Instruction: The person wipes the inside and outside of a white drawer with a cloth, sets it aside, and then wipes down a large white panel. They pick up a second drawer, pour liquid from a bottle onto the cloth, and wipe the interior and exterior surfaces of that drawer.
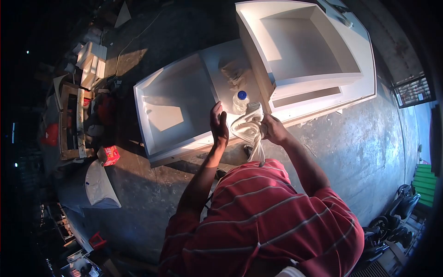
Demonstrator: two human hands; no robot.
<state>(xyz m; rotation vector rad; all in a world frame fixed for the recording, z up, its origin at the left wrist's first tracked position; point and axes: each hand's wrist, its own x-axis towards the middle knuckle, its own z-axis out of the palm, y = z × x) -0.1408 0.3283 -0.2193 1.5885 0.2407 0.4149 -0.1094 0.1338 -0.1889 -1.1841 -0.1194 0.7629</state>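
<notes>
My right hand [275, 129] grips a bunched whitish cloth [249, 127], whose loose end hangs toward my shirt. Just left of the cloth, my left hand [219, 123] is raised with its fingers stretched out and nothing in it. Beyond the cloth stands a clear plastic bottle [240, 103] with a blue cap. It rests on a white board between two white open drawer-like boxes. The left box [177, 108] lies beside my left hand; the right box [309, 46] sits higher, past my right hand. A crumpled beige cloth [234, 75] lies behind the bottle.
Grey concrete floor [332, 143] surrounds the work. A red carton [109, 156] and a wooden frame [74, 120] are on the left, with a pale sack-like sheet [99, 187] nearer me. Motorbikes [392, 212] stand at the lower right.
</notes>
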